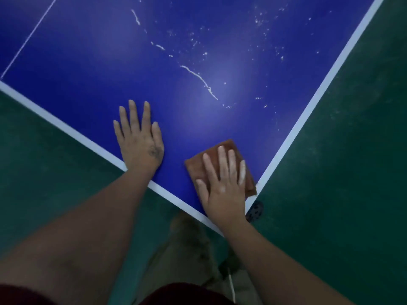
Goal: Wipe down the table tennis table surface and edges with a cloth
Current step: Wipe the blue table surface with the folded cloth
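Fingers (133,115) of my left hand (141,142) lie straight and a little spread, flat on the blue table tennis table (88,62), holding nothing; the wrist crosses the white edge stripe (66,130) of the near side. To the right of this hand, further from me, thin whitish streaks (198,77) and many small white specks (259,18) sit on the blue surface. Then comes my right hand (222,188): its fingers (222,159) are also straight and close together, and they press flat on the folded reddish-brown cloth (198,170), not curled around it. This cloth lies on the table top just beside the near right corner, its lower right corner reaches the white stripe of the right edge, and a part of it shows beyond my fingertips. Under that corner a small dark round thing with holes (255,211) is seen; what it is I cannot tell. On the far right is the dark green floor (352,150).
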`<state>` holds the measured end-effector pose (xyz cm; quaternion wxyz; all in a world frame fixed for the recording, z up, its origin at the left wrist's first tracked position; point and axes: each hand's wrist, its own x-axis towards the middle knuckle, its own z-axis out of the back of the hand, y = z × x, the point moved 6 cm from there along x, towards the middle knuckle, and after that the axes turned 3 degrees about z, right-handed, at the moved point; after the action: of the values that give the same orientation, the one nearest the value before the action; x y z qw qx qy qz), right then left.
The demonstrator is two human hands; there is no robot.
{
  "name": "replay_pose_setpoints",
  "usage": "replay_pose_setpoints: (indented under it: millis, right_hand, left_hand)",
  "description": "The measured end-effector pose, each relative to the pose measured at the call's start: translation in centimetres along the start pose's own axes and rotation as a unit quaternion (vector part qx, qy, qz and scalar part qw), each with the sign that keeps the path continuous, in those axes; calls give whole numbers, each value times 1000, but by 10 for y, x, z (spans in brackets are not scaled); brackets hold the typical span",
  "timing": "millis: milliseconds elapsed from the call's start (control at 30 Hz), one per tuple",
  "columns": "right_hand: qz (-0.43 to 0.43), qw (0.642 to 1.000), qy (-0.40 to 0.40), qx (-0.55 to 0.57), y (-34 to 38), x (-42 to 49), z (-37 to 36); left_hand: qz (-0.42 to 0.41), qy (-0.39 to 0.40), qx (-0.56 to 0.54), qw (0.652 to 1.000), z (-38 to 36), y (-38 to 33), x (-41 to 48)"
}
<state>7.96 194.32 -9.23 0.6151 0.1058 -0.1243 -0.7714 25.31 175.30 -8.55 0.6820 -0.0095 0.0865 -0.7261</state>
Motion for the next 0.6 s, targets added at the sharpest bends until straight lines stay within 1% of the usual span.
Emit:
replay_pose_setpoints:
  millis: [33,100,167,233,300,367,467,600]
  right_hand:
    - [51,999,16,11,2,-9,-1]
    - [123,992,33,23,-8,-14,4]
    - [166,985,37,28,-30,-5,13]
    - [182,983,31,16,-60,10,24]
    - [178,984,20,-8,-91,27,34]
    - [165,986,7,-31,-120,50,41]
    - [125,991,-8,-49,-149,88,49]
    - [76,995,-4,-63,-149,100,47]
  left_hand:
    - [13,-2,2,1000,-3,-7,-12]
    - [42,-8,-2,999,-8,-19,-29]
    - [78,-18,-10,997,-12,-28,-40]
    - [125,-26,-20,992,-15,-32,-50]
    - [183,-24,-31,982,-19,-31,-56]
    - [224,-19,-27,974,-22,-28,-58]
    - [235,-22,-18,971,-23,-26,-56]
    - [236,-35,-13,971,-23,-28,-56]
